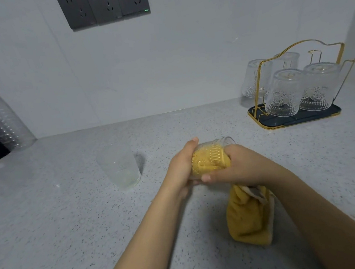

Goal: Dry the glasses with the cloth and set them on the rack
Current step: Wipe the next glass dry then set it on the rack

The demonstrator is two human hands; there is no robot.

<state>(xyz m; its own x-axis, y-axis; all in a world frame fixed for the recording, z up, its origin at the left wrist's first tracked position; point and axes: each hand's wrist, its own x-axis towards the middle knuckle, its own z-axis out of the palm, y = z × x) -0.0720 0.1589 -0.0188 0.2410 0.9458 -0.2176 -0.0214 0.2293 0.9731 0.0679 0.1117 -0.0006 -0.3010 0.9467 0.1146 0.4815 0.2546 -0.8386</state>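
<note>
My left hand (pixel 180 166) is gripping the patterned clear glass (pixel 212 156) sideways; my right hand (pixel 238 165) is pushing the yellow cloth (pixel 249 216) inside, fingers curled.

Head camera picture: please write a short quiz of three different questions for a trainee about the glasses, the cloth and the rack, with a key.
1. True or false: the yellow cloth is stuffed inside the held glass.
2. How many glasses stand upside down on the rack?
3. Multiple choice: the lone glass on the counter is A) left of the hands, B) on the rack, C) under the cloth.

Key: 1 true. 2 four. 3 A. The left hand grips the glass; the right hand works the cloth.
</note>
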